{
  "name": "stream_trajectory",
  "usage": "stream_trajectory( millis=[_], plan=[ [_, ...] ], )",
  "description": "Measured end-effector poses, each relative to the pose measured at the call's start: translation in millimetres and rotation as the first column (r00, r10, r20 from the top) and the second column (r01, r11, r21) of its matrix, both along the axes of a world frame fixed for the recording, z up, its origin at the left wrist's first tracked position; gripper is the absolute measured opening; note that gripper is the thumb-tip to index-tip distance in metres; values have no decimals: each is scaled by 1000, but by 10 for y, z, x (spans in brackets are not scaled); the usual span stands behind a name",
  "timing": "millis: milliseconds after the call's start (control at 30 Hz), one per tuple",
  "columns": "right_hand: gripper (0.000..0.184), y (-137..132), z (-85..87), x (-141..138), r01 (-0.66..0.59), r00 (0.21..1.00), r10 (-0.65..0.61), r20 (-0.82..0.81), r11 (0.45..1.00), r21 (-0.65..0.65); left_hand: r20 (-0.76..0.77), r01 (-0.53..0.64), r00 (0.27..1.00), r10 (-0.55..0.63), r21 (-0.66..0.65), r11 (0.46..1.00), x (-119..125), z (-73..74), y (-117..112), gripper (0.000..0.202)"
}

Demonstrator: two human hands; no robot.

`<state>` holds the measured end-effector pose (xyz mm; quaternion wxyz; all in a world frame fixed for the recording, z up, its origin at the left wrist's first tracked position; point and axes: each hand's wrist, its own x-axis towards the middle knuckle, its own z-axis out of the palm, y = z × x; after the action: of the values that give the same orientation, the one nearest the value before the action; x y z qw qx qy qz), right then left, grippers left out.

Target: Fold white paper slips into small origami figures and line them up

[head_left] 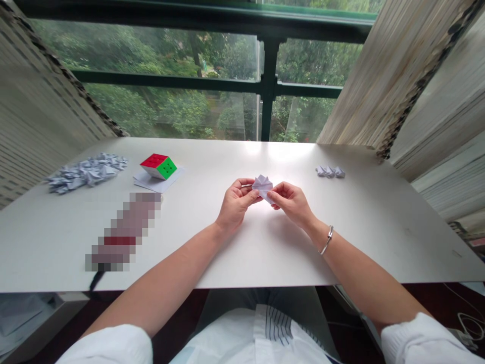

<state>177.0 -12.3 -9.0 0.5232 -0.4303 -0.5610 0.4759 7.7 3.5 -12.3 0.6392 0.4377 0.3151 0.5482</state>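
A small piece of folded white paper is held just above the middle of the white table. Its top edge fans out in pleated points. My left hand pinches it from the left, with the thumb on its front. From the right, my right hand grips its lower right part between thumb and fingers. The fingertips behind the paper are partly hidden. A silver bracelet circles my right wrist.
Several folded paper pieces stand in a short row at the right. A larger heap of folded paper lies far left. A puzzle cube rests on white paper sheets. A blurred-out object with a dark strap lies nearer me on the table.
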Motion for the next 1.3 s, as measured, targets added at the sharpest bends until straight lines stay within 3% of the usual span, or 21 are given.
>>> stream_trajectory(
  millis=[633,833,1300],
  plan=[
    [36,-10,-20,-34,30,999,-30,-11,1000,4,24,-27,999,28,-23,999,13,-14,14,44],
    [30,18,-59,-24,81,996,-85,31,992,101,13,-44,999,44,-22,999,20,-22,19,43],
    [27,-12,-27,-74,107,994,-105,-36,992,60,1,-55,998,55,-39,998,46,-32,4,41]
  ],
)
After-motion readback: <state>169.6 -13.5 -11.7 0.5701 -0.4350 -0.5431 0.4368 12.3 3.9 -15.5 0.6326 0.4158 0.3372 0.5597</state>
